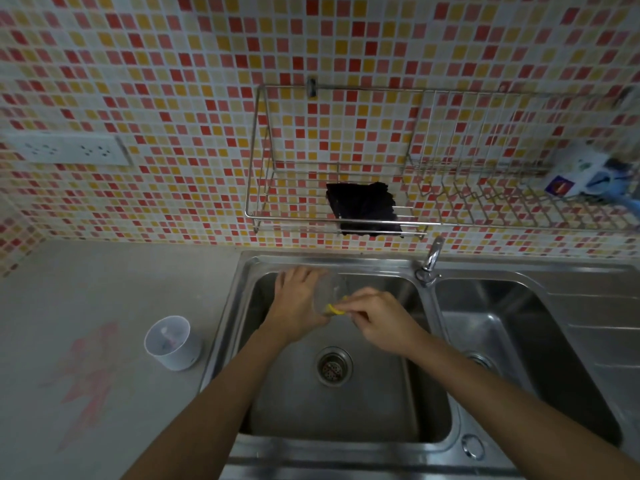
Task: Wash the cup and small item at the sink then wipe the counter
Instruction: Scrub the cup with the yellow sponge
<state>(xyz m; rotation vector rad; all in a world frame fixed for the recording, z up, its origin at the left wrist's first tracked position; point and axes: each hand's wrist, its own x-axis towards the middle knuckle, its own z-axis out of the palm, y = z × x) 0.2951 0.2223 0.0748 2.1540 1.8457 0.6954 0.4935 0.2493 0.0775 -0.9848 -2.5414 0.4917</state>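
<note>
Curls the fingers (297,274) of the left hand (294,303) round the side of a clear cup (330,287), gripping it tilted, mouth turned towards the right hand (379,320). Pinches a small yellow item (335,310) between right thumb and fingertips (358,301), pressed against the cup's rim. Holds both over the left basin (363,403) of the steel sink (225,341), towards its back edge, well above the round drain (333,366) at the basin's middle. Reaches in with both bare forearms from the front edge. At the back rim, between the two basins, a chrome tap (431,261); to its right, the second basin (519,344). On the grey worktop (104,282), just beside the sink's left edge, a white cup (171,342), upright, with something pinkish inside, too blurred to name. Farther left on the worktop, a pink smear (90,372) running towards the front edge. On the tiled wall above the sink, a wire rack (277,221) carrying a dark cloth (363,209); at the rack's right end, a few packets (581,174), blurred. On the wall at left, a white socket strip (69,148).
</note>
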